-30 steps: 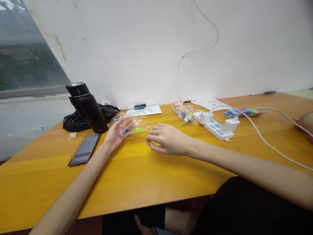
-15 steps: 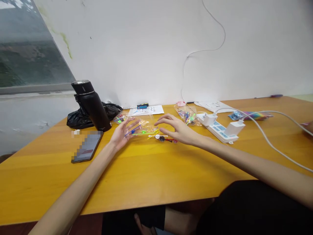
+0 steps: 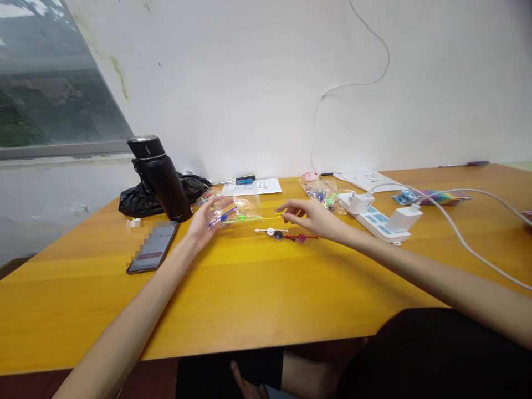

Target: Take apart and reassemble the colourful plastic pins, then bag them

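Note:
My left hand [image 3: 203, 223] is loosely curled at the left of the small parts, with a blue plastic spinner arrow [image 3: 224, 217] lying across its fingers. Beside that, a thin green spinner arrow [image 3: 241, 218] points right; whether the fingers touch it is unclear. My right hand [image 3: 305, 215] pinches a yellow spinner arrow [image 3: 279, 215] between thumb and fingertips, just above the table. Below it on the wood lie a white arrow [image 3: 271, 231], a black arrow [image 3: 278, 236] and a red arrow [image 3: 302, 238], in a row. A clear plastic bag [image 3: 249, 206] is behind the hands.
A black bottle [image 3: 164, 183] and a phone [image 3: 153, 249] stand and lie at left, near a black bag [image 3: 135, 202]. At right are a power strip [image 3: 380, 226] with chargers and white cables, plus another bag of coloured parts [image 3: 320, 193]. A screwdriver [image 3: 244, 180] rests on paper at the back.
The yellow arrow has been picked up from the table by my right hand, whose fingers have closed. My left hand and the blue and green arrows have shifted slightly left and up.

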Demonstrator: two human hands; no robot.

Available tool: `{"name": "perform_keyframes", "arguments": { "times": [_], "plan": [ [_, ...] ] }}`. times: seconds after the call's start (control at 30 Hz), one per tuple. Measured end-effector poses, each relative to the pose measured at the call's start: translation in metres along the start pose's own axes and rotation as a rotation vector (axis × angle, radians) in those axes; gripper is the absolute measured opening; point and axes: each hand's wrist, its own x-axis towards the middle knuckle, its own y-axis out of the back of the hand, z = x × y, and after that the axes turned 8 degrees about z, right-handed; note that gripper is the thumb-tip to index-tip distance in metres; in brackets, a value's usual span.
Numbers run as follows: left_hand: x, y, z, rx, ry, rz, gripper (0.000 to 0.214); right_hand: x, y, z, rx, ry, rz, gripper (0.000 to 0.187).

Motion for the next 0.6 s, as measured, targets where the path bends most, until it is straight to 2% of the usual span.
{"name": "perform_keyframes", "arguments": {
  "times": [0.1,0.2,0.37,0.43,0.6],
  "plan": [
    [0.001,0.004,0.011,-0.044,-0.095,0.089,0.023,-0.001,-0.001,0.009,-0.094,-0.024,-0.025,0.026],
    [0.0,0.006,0.014,-0.081,-0.109,0.131,0.025,-0.005,-0.005,0.014,-0.165,0.0,-0.115,0.024],
    [-0.003,-0.002,-0.002,-0.052,-0.022,0.056,0.023,-0.01,-0.01,0.019,-0.251,-0.017,-0.204,0.025],
    [-0.006,-0.007,-0.009,-0.028,0.024,0.007,0.023,-0.011,-0.01,0.02,-0.277,-0.004,-0.184,0.026],
    [-0.015,-0.019,-0.017,0.001,0.103,-0.058,0.023,-0.008,-0.009,0.006,-0.144,0.09,0.009,0.025]
  ]
}}
